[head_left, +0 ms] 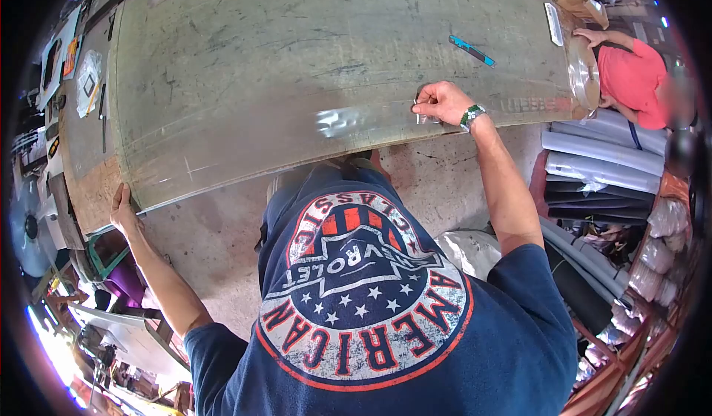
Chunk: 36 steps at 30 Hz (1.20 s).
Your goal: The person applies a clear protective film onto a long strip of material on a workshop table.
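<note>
My right hand is over the near edge of the large worktable, thumb and fingers pinched on a small whitish stick. Its exact kind is too small to make out. At the table's near left corner, my left hand lies with its fingers over the edge, holding nothing I can see. A pale cross mark is on the tabletop to the right of that hand. Between the hands is a shiny, glare-covered patch. Beyond my right hand lies a teal and black cutter-like tool.
Another person in a pink shirt stands at the table's right end, beside a clear plastic roll. Rolls of material are stacked below that end. A plastic bag and small items lie along the left side.
</note>
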Motion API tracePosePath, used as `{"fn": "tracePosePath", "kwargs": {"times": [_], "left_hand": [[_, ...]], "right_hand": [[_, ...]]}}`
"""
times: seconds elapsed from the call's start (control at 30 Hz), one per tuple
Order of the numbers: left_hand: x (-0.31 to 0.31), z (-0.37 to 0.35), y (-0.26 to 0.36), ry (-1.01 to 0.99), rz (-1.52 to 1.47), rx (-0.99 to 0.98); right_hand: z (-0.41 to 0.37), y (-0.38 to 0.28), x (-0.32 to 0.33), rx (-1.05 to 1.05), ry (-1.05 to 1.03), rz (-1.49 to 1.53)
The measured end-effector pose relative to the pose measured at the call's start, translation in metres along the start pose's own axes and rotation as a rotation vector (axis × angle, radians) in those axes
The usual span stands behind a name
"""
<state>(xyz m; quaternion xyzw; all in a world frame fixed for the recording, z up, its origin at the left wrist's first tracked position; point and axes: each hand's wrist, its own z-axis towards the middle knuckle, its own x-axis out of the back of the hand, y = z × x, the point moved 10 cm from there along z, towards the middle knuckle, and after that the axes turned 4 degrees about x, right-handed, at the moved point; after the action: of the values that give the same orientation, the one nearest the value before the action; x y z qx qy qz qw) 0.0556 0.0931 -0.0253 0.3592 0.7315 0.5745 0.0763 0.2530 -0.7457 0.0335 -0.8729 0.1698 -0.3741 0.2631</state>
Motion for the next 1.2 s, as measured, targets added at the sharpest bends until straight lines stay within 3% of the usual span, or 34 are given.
{"fn": "tracePosePath", "kwargs": {"times": [0.5,1.2], "left_hand": [[0.005,0.020,-0.008,-0.057,0.031,0.020],[0.006,0.016,-0.007,-0.022,0.056,-0.027]], "right_hand": [[-0.001,0.003,0.003,0.106,0.060,-0.112],[0.000,0.007,0.014,-0.049,0.092,-0.214]]}}
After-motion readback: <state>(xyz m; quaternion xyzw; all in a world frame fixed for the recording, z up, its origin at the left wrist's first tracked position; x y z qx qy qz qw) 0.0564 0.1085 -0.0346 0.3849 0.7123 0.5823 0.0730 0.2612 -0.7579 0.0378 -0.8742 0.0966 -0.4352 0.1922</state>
